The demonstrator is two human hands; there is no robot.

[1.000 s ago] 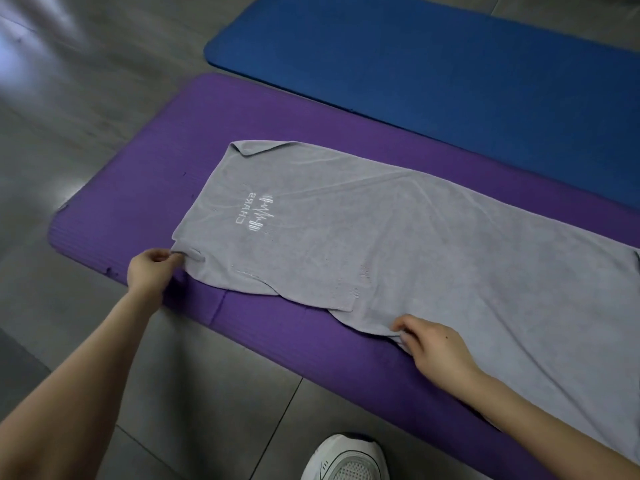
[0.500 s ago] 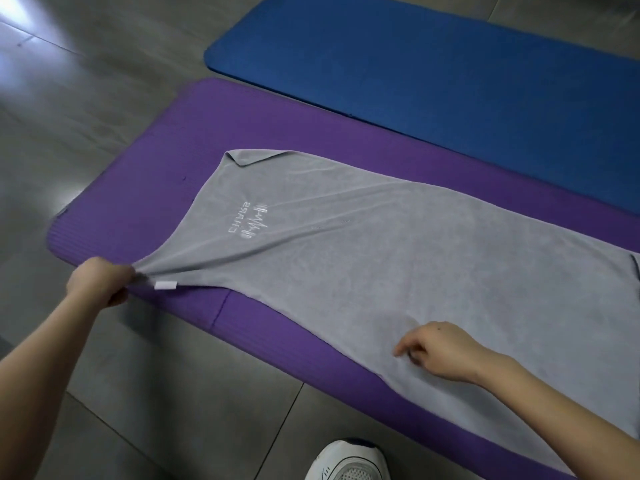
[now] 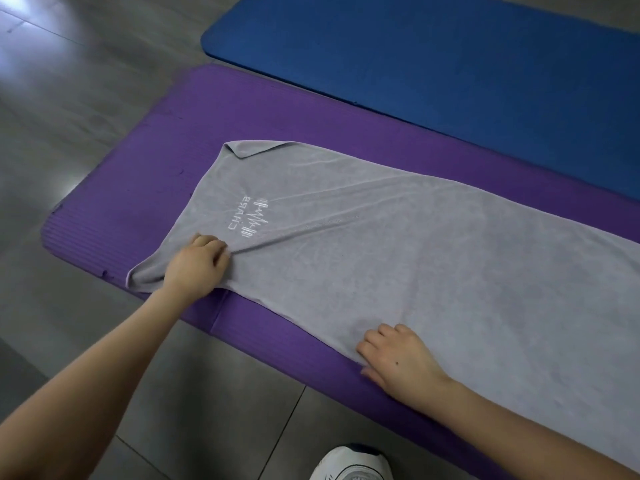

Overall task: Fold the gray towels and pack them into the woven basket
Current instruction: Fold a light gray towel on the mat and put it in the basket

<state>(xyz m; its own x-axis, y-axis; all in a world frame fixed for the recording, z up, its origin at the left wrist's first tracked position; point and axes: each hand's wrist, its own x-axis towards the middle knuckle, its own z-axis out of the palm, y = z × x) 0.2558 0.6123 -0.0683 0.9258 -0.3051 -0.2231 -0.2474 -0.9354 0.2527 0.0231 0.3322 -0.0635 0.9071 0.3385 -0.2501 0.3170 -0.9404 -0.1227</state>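
Gray towel (image 3: 433, 258) is what we have before us, spread lengthwise on a purple mat (image 3: 166, 140). It starts short of the mat's left end and runs out of view on the right. Its near hem slants across the mat's near edge, and its far left corner is turned over on itself. A white logo (image 3: 250, 218) is stitched near the towel's left end.

Our left hand (image 3: 195, 270) rests on the towel by its near left corner. The fingers are curled and grip a bunch of cloth just below the logo, with creases fanning out from the grip. Our right hand (image 3: 398, 362) sits on the near hem, close to the mat's near edge. Its fingers are bent down onto the cloth and its thumb lies against the hem, pinching it.

Beyond the purple mat's far edge lies a blue mat (image 3: 433, 60), both on a gray tiled floor (image 3: 79, 98). A white shoe (image 3: 349, 465) shows at the bottom.
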